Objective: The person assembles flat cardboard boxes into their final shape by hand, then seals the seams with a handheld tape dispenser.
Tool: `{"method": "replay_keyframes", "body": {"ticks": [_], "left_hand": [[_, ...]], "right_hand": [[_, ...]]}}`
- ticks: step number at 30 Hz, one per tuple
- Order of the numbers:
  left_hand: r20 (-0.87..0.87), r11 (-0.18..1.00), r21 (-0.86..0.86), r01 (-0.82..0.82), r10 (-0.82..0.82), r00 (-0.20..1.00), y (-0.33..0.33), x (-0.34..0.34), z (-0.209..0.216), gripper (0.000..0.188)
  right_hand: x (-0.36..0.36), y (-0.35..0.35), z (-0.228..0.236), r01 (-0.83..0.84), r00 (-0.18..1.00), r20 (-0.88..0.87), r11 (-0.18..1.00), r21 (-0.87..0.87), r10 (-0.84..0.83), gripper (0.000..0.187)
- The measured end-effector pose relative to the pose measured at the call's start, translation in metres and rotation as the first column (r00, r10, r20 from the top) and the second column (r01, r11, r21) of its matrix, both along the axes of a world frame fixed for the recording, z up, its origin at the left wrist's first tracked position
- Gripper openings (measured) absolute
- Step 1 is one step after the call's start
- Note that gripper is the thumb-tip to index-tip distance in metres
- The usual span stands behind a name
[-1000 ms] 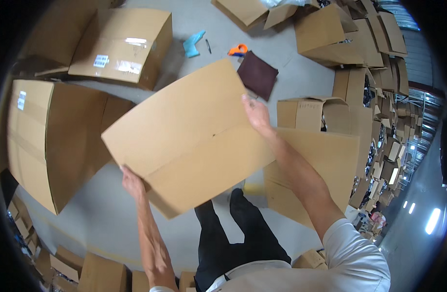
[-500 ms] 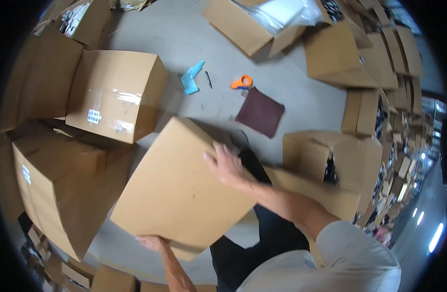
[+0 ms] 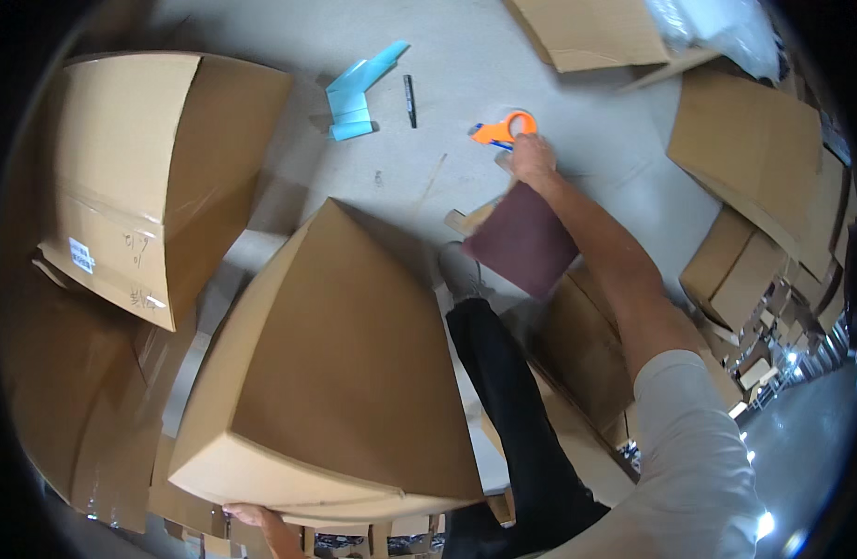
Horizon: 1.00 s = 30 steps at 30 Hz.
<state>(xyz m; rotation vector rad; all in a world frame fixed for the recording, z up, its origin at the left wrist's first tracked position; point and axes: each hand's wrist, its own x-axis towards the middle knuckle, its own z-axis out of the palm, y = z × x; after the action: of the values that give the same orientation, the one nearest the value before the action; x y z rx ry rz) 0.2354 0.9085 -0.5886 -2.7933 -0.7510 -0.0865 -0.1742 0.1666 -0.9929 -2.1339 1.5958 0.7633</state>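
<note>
A large closed cardboard box point(image 3: 354, 345) stands tilted in front of me, one edge turned up. My left hand point(image 3: 249, 514) has its fingers hooked on the box's near lower edge; the thumb side is partly hidden. Stretched out across the floor, my right hand point(image 3: 533, 160) is on an orange and blue tape dispenser point(image 3: 519, 123), its fingers curled at the near side and mostly hidden. Just below that hand lies a dark maroon square sheet point(image 3: 523, 240). Left of the dispenser are a black marker point(image 3: 410, 101) and a bent light-blue strip point(image 3: 352, 98).
Another taped carton point(image 3: 121, 140) with a white label stands at the left. At the upper right sits an open carton point(image 3: 587, 33) with clear plastic in it. More cartons point(image 3: 745, 140) crowd the right side. My shoe point(image 3: 461, 272) is beside the large box.
My right hand has left the large box and moved up and right to the tape dispenser. The box has tipped so another face shows. The left hand stays at its lower edge.
</note>
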Motion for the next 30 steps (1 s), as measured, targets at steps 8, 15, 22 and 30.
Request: {"method": "replay_keyframes", "body": {"ticks": [8, 15, 22, 30], "left_hand": [[0.102, 0.846, -0.467, -0.258, 0.342, 0.934, -0.131, -0.065, -0.052, 0.086], [-0.025, 0.957, -0.199, 0.209, -0.218, 0.976, 0.004, -0.015, -0.001, 0.048], [0.025, 0.942, -0.334, 0.011, -0.003, 1.0, -0.056, -0.054, -0.037, 0.069], [0.02, 0.753, -0.646, 0.127, -0.15, 0.989, -0.052, -0.049, -0.008, 0.067]], "right_hand": [[-0.06, -0.045, -0.073, 0.029, 0.997, -0.079, 0.991, 0.131, -0.019, 0.047], [0.027, -0.024, 0.003, 0.171, 0.884, 0.443, 0.985, -0.013, -0.148, 0.035], [0.058, 0.077, 0.279, 0.469, 0.186, 0.767, 0.741, 0.48, -0.614, 0.033], [0.144, 0.362, 0.484, 0.189, 0.142, 0.76, 0.771, 0.608, -0.634, 0.028]]}}
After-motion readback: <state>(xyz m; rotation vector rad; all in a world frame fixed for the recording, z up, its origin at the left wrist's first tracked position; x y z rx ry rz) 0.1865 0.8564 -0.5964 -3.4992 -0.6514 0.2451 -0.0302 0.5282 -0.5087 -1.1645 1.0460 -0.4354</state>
